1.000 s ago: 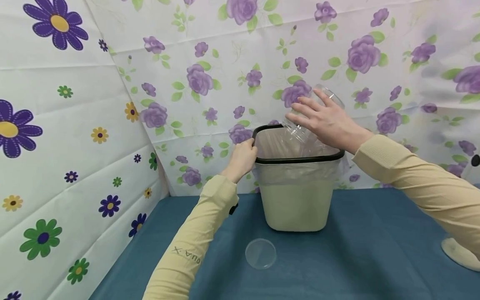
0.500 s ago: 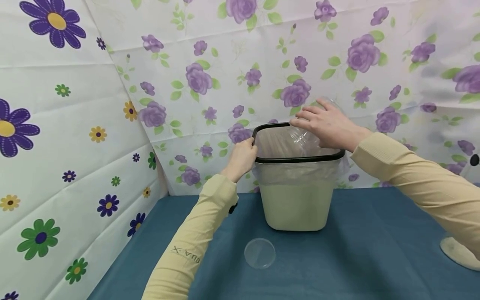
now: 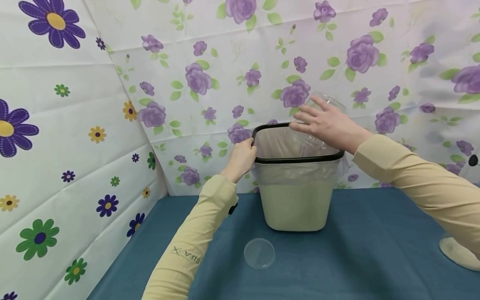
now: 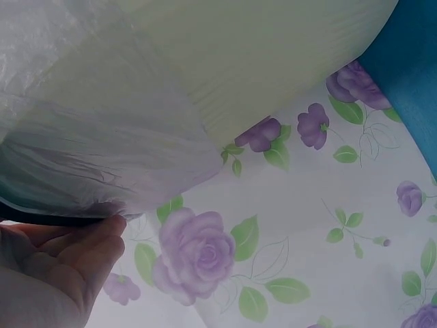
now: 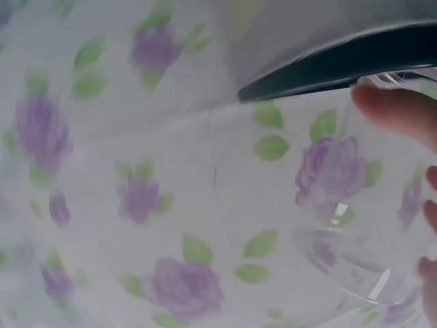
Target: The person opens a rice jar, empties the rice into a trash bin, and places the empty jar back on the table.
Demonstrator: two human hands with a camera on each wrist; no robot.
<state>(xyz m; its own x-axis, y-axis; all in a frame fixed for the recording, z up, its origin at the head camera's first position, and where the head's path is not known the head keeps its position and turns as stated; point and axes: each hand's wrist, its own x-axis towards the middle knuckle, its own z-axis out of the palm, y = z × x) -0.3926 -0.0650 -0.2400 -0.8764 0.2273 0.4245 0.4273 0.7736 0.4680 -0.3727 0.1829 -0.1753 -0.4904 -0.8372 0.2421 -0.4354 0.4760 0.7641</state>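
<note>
A light bin point(image 3: 296, 204) with a black rim point(image 3: 300, 159) and a clear liner bag point(image 3: 273, 139) stands on the blue cloth. My left hand point(image 3: 241, 158) grips the rim's left side; in the left wrist view, that hand point(image 4: 68, 266) has its fingers on the dark rim and liner point(image 4: 89, 164). Over the bin's right part, my right hand point(image 3: 330, 125) holds a clear plastic container point(image 3: 328, 100), tilted with its lower end inside the bin. In the right wrist view the container point(image 5: 362, 263) shows beside the fingers of the hand point(image 5: 410, 123).
A round clear lid point(image 3: 259, 253) lies flat on the blue cloth point(image 3: 300, 271) in front of the bin. At the right edge is a pale rounded base point(image 3: 459, 253), partly behind the sleeve. Flowered sheets point(image 3: 210, 104) hang behind and at the left.
The right hand and the container dipped toward the bin, then rose slightly again. The left hand has kept its grip on the rim.
</note>
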